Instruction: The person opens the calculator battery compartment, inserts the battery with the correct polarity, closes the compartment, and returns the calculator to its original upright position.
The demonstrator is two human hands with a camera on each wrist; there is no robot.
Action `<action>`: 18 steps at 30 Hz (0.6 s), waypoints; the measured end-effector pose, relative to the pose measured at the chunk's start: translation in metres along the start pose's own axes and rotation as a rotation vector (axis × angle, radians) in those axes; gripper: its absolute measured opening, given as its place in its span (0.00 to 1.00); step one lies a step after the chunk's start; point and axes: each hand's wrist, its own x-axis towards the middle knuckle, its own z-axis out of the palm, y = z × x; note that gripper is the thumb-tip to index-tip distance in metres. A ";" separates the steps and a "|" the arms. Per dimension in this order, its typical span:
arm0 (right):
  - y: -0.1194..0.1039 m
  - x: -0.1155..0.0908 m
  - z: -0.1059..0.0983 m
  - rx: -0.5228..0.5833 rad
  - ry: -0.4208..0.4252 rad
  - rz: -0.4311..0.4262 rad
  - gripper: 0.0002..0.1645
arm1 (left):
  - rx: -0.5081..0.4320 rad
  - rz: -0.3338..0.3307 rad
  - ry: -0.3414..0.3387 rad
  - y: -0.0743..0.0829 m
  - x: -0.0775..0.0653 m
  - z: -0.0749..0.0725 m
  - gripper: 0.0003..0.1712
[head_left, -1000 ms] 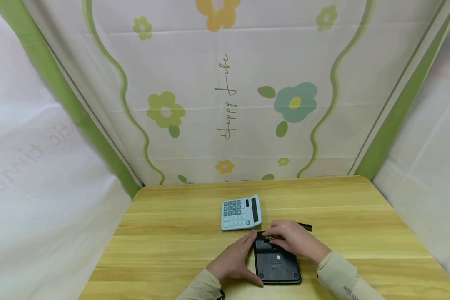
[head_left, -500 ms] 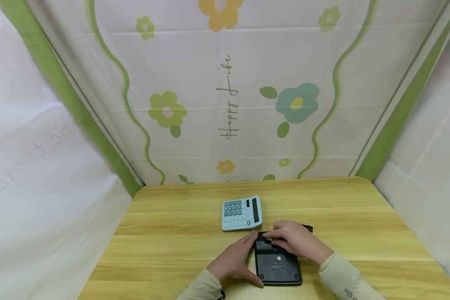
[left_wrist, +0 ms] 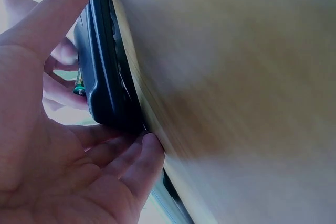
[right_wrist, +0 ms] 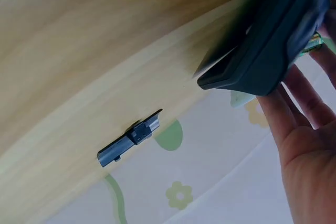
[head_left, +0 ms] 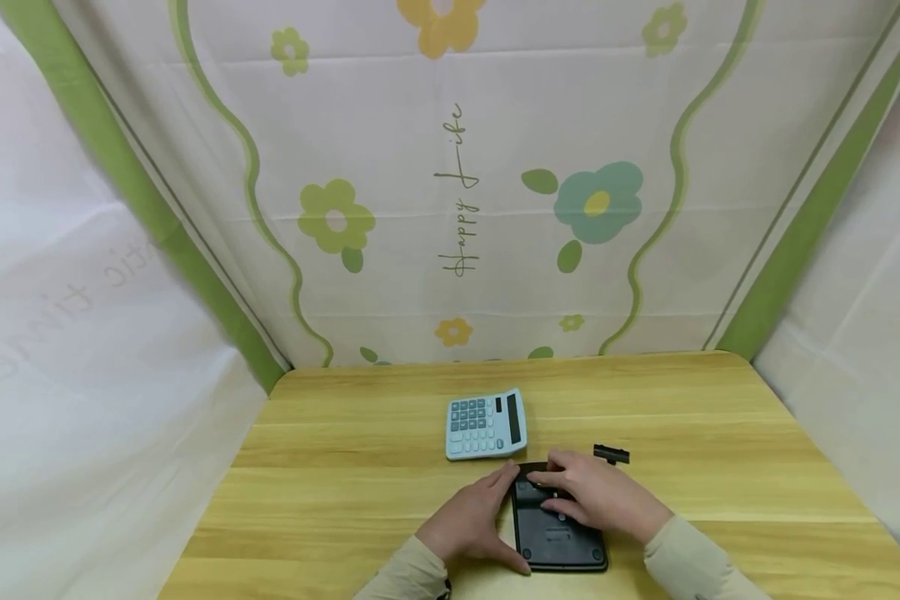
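A black calculator lies face down on the table, its underside up. My left hand holds it along the left side, thumb at the near corner and fingers around the far corner; the left wrist view shows these fingers against the casing. Over the calculator's far end is my right hand, its index fingertip on a small green battery, thumb spread away from that finger. In the right wrist view the battery juts above the casing beside the fingers. My right hand hides much of the battery compartment.
A light blue calculator lies keys up just beyond the black one. To the right, past my right hand, is a small black battery cover. A flowered cloth hangs behind the wooden table.
My right thumb has drawn apart from the index finger, where both were around the battery before. The right hand has shifted slightly, uncovering more of the battery cover. My left hand keeps its hold.
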 end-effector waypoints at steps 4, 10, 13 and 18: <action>-0.002 0.000 0.001 -0.040 0.005 -0.014 0.28 | 0.014 -0.007 0.005 -0.001 0.001 0.001 0.75; -0.005 -0.008 0.006 -0.068 0.013 -0.013 0.27 | 0.016 0.022 -0.009 0.001 0.002 0.007 0.74; -0.004 -0.009 0.007 -0.059 0.016 -0.009 0.28 | 0.025 0.021 -0.002 0.002 0.001 0.006 0.73; -0.003 -0.007 0.008 -0.036 0.024 -0.012 0.31 | 0.031 0.011 0.005 0.001 0.000 0.003 0.73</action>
